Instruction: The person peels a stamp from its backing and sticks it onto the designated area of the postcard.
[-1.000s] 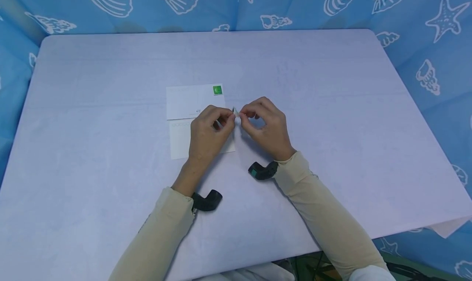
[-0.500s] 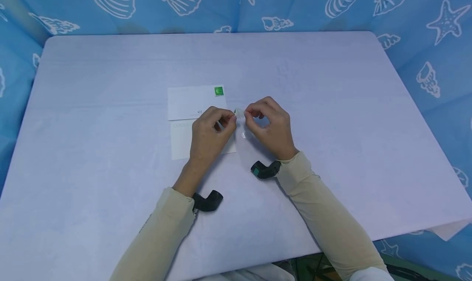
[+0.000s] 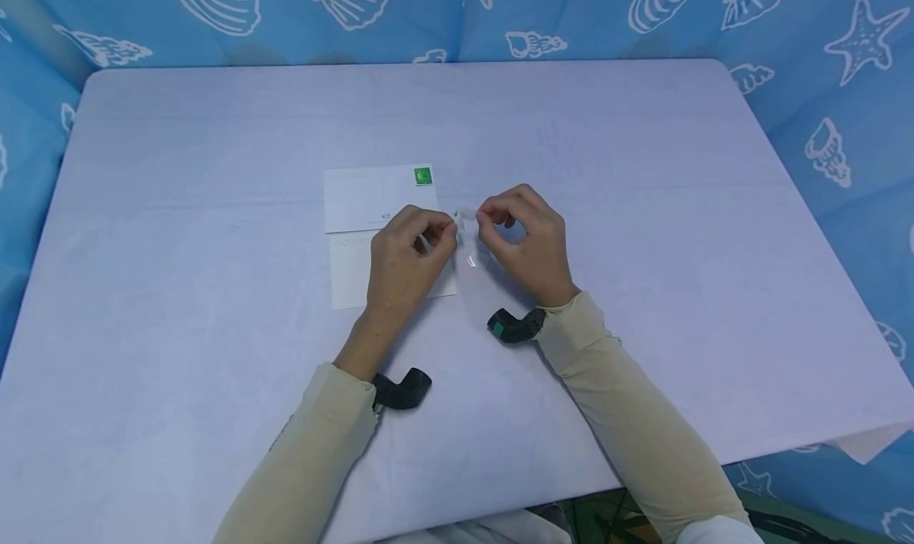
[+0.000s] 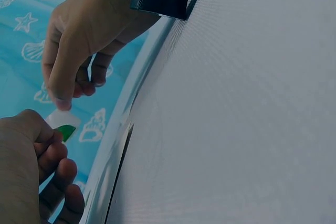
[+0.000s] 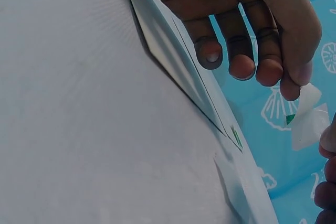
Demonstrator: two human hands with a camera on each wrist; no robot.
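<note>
My left hand (image 3: 410,250) pinches a small green-and-white sticker (image 4: 66,131) between thumb and forefinger, over the right side of the envelopes. Opposite it, thumb and forefinger of my right hand (image 3: 527,239) pinch a thin whitish film (image 3: 467,213) that joins the sticker. In the right wrist view the film (image 5: 310,129) looks curled and translucent, and only a corner of green shows. Beneath the hands lies a white envelope (image 3: 367,199) bearing a green stamp (image 3: 423,176). A second white envelope (image 3: 350,278), nearer the body, is partly hidden by my left hand.
A white cloth covers the table (image 3: 678,250). Clear, shiny plastic (image 3: 477,261) shows below the fingertips. Black cameras (image 3: 403,389) are strapped to both wrists. A blue curtain (image 3: 428,13) with shell prints hangs behind the table.
My right hand has moved slightly right and away from the left, widening the gap between the fingertips. More whitish film shows between them. The left hand and envelopes stay nearly still.
</note>
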